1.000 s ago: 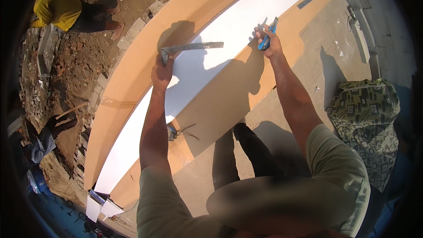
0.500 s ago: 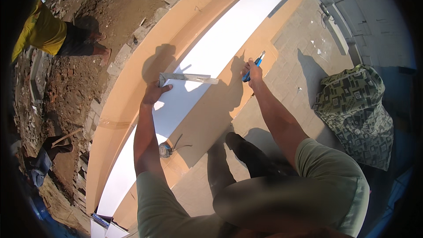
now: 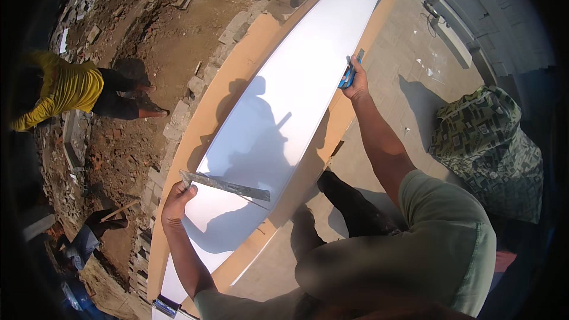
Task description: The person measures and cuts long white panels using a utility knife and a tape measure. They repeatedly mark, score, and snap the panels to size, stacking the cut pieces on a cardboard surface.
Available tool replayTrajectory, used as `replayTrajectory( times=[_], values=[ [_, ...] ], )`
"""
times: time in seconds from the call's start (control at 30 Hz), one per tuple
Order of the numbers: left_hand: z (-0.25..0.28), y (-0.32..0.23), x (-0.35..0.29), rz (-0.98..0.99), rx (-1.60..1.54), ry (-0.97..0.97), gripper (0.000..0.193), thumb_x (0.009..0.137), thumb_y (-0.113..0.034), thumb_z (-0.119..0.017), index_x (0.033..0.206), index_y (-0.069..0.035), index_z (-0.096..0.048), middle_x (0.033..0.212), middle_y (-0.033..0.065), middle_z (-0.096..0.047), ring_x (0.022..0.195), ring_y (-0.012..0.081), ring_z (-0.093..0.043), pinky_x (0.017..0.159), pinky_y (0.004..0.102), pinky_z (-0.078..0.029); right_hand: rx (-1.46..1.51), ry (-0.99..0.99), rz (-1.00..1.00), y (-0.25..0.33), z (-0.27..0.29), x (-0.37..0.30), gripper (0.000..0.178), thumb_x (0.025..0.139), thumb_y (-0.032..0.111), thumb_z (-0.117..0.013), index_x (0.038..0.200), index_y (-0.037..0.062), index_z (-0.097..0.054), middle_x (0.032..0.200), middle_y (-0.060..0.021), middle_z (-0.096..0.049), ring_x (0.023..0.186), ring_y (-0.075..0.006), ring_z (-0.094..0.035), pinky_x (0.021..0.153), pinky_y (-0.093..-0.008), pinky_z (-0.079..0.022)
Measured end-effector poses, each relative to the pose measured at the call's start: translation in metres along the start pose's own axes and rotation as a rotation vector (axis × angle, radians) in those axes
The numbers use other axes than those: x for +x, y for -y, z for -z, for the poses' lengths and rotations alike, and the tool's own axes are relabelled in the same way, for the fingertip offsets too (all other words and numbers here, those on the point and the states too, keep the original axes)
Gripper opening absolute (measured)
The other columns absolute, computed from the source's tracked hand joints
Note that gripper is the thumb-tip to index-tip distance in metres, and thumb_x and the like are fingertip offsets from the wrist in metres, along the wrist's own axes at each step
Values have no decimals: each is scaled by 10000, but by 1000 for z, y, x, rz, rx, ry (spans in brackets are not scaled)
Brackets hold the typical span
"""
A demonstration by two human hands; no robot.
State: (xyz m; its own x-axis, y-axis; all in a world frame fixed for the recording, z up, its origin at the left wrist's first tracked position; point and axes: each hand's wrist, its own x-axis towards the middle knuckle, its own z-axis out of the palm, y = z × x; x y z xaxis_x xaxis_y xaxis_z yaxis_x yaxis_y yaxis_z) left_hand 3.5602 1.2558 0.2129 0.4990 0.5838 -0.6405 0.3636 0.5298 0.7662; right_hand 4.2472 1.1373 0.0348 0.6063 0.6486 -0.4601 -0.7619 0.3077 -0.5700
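Note:
My left hand (image 3: 176, 201) is closed on one end of a metal straight-edged tool (image 3: 231, 187), perhaps a square, which lies across a long white panel (image 3: 296, 77). Near the panel's right edge, my right hand (image 3: 357, 83) is closed around a blue utility knife (image 3: 348, 77) that points away from me. The hand is against that edge; I cannot tell whether it also grips the panel. My shadow falls over the panel's middle. Brown cardboard (image 3: 231, 53) lies beneath the panel and shows along both sides.
A person in a yellow shirt (image 3: 77, 86) is on the rubble ground at the left, with another person (image 3: 86, 243) lower down. A patterned cloth cover (image 3: 483, 148) drapes something on the right. Grey paving (image 3: 409, 89) runs beside the cardboard, with a long pale block (image 3: 453, 41) farther off.
My left hand has drawn the metal tool nearer to me; my right hand has moved forward to the panel's edge. The panel looks wider and raised at the right. The tape measure is out of sight.

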Motion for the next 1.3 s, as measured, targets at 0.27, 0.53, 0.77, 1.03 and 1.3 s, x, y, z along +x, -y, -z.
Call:
replayTrajectory(
  times=[0.27,0.53,0.77,1.03,1.3],
  values=[
    [-33,-98,-134,-230,93,-620,370,1128,-419,-732,1088,-54,-770,968,-33,-753,851,67,-621,805,271,-524,-103,-109,-83,85,-84,3,404,1060,154,-743,1400,-19,-608,1379,-172,-722,1279,-376,-716,1132,-576,-587],
    [-171,-112,-145,-674,-632,-1349,365,1210,-378,-546,1216,-17,-602,904,91,-720,780,166,-649,723,333,-543,-250,-69,79,205,-97,-58,448,1045,189,-788,1447,42,-654,1369,-129,-728,1249,-348,-709,1034,-592,-593],
    [-223,-6,-103,-228,-5,-1456,198,1119,-251,-633,1192,-68,-637,1103,202,-695,1104,440,-644,985,574,-453,-591,7,349,317,-200,-190,417,1029,141,-777,1356,-99,-681,1304,-208,-745,1205,-367,-743,1009,-526,-631],
    [-223,40,-90,-250,86,-1548,217,1091,-260,-676,1188,-67,-654,1178,159,-676,1114,383,-645,1003,538,-470,-681,263,887,284,-345,-426,477,989,156,-822,1333,-147,-691,1326,-226,-726,1170,-330,-731,1012,-497,-619],
    [-181,91,-165,-257,-375,-1694,387,1168,-326,-565,1273,38,-641,1124,253,-694,1029,463,-714,923,540,-559,-458,409,1116,240,-442,-598,342,965,142,-847,1162,-113,-733,1223,-193,-743,1100,-287,-736,954,-445,-654]
  ],
)
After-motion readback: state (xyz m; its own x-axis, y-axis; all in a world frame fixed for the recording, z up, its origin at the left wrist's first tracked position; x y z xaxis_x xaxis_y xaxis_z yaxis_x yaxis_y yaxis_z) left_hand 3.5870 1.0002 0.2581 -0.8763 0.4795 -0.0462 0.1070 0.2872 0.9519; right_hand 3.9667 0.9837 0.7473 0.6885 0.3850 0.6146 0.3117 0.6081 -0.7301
